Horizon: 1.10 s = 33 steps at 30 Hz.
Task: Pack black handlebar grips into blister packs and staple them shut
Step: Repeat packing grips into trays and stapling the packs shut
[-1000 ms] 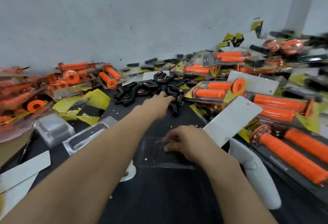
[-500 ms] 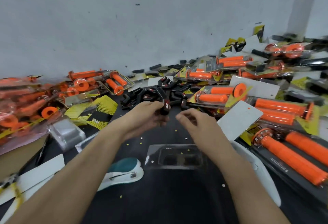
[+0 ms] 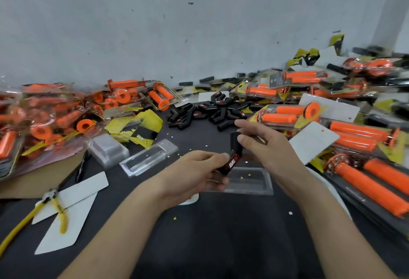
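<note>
Right now both bare forearms are reaching in from the lower edge and meeting above the middle of the dark table (image 3: 221,239). The left hand (image 3: 194,174) is curling its fingers and thumb round the lower, red-labelled end of a black grip (image 3: 231,163). The right hand (image 3: 265,146) is pinching the upper end with its thumb and fingers, its index finger lying out straight above. The grip is standing tilted between the two hands, lifted off the table; whether it is one piece or two I cannot tell.

Directly under the hands a clear blister tray (image 3: 252,182) is lying flat, its shallow cavity facing up with a few yellow flecks in it. A second clear tray (image 3: 150,157) is lying to the left, well apart from the hands. Open dark surface is showing in front of the wrists and between the arms. Behind the hands a loose pile of black grips (image 3: 210,112) is sitting near the grey wall.

On both sides the room is narrowing: glossy packs of ribbed orange grips (image 3: 358,132) are crowding the right edge, and more are heaping up at the left. A plain white card (image 3: 312,141) is lying just beside the right hand. Flat white cards (image 3: 73,214) and yellow-handled pliers (image 3: 56,203) are lying at lower left.
</note>
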Each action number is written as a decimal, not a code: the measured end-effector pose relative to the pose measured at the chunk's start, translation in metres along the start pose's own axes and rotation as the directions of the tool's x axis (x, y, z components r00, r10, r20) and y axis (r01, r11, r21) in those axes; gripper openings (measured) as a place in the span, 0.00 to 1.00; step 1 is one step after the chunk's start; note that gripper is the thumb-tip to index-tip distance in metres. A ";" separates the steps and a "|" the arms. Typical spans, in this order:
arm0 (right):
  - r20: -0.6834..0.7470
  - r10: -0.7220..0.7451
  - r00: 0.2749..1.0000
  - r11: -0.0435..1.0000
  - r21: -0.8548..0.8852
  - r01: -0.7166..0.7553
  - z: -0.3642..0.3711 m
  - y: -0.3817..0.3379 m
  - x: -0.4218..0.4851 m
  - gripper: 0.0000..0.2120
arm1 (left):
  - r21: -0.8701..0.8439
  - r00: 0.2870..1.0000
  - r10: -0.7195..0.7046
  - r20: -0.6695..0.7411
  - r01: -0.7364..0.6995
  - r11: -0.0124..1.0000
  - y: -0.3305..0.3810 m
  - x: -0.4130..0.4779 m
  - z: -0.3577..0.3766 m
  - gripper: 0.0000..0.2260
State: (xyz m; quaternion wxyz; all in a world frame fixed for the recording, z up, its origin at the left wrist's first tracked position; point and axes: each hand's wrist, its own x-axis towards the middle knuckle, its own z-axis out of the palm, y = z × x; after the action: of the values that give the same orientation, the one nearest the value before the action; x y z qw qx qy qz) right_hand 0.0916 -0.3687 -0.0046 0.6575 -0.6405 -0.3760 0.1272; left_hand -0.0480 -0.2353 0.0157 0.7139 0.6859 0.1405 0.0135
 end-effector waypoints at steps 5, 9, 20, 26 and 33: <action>-0.085 0.098 0.992 0.987 0.138 -0.086 -0.017 -0.001 -0.002 0.17 | 0.822 0.908 0.369 -0.200 -0.049 0.568 -0.010 0.015 -0.005 0.12; -0.189 0.094 0.977 0.974 -0.186 -0.130 -0.023 0.009 -0.007 0.18 | 0.969 0.934 0.350 -0.064 -0.026 0.247 -0.026 0.027 0.001 0.15; -0.010 0.299 0.954 0.792 -0.555 -0.254 -0.011 0.035 -0.014 0.22 | 0.982 0.964 0.260 -0.048 -0.002 0.191 -0.036 0.045 0.008 0.12; -0.006 0.261 0.965 0.775 -0.595 -0.214 -0.004 0.032 -0.014 0.20 | 0.979 0.970 0.234 -0.067 0.018 0.205 -0.038 0.050 0.006 0.13; -0.026 0.173 0.985 0.726 -0.672 -0.145 0.006 0.020 -0.005 0.16 | 0.934 0.922 0.366 -0.128 -0.012 0.357 -0.015 0.038 -0.020 0.11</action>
State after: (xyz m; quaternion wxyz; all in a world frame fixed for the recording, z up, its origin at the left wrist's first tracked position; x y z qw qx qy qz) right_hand 0.0909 -0.3645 -0.0257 0.3617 -0.8615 -0.3526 0.0513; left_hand -0.0186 -0.2089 -0.0069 0.1727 0.9647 0.1545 0.1256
